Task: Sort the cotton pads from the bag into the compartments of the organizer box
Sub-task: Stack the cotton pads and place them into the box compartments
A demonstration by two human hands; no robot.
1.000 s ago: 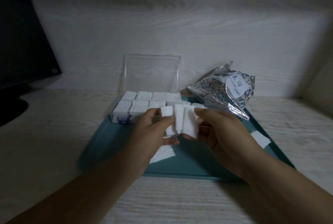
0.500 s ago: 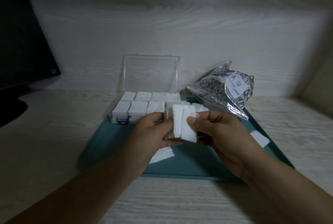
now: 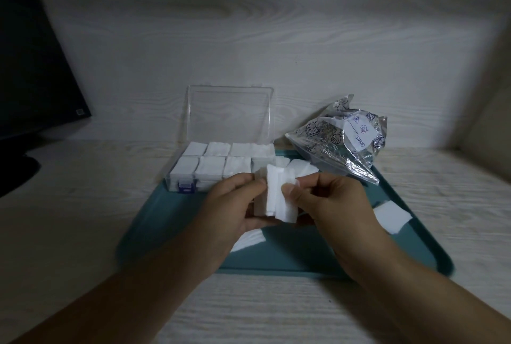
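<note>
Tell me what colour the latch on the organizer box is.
Blue or purplish, on the clear organizer box's front latch; seen in the head view.

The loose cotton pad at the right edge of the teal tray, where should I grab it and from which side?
Likely by the loose cotton pad's outer right corner, coming from the right with the right hand: it lies flat, and that corner seems to overhang the teal tray's rim.

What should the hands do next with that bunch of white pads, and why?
Probably square the stack of pads between the left hand and right hand, then carry it forward to the organizer box. The pads stick out unevenly, so they would not slide in neatly yet. The box lid stands open, and its near right compartment looks the least packed, though the hands partly hide it.
</note>
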